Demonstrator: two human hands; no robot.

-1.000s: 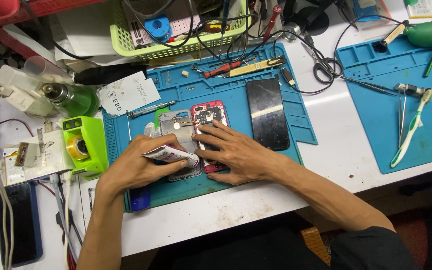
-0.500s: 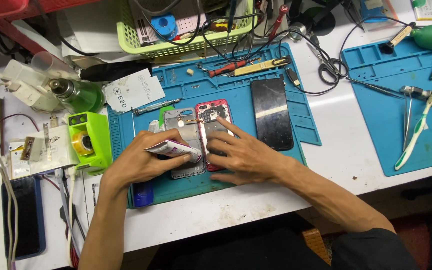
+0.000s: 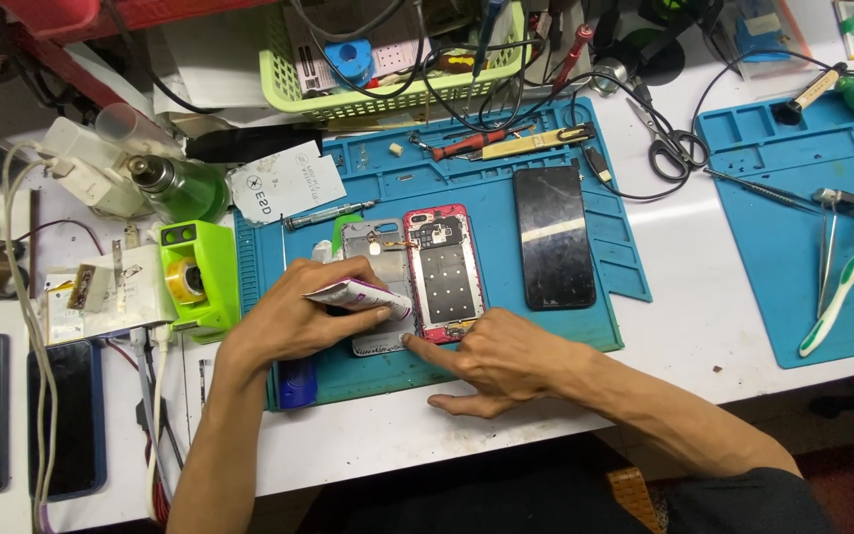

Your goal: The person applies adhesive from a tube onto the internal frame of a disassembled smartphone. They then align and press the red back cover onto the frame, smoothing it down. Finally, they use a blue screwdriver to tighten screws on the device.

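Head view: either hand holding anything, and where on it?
Left hand pinches a small crumpled tube by its middle. Right hand holds nothing.

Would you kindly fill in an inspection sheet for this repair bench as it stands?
Surface: blue work mat on a white bench.
Job's things: opened red phone beside a grey back cover; small tube.
Clutter: black screen panel, scissors, toothbrush, green tape holder.
Hands: left hand grips the tube; right hand fingertip at the phone's lower edge.
Cables: black leads spill from the green basket.
Surroundings: second blue mat to the right.
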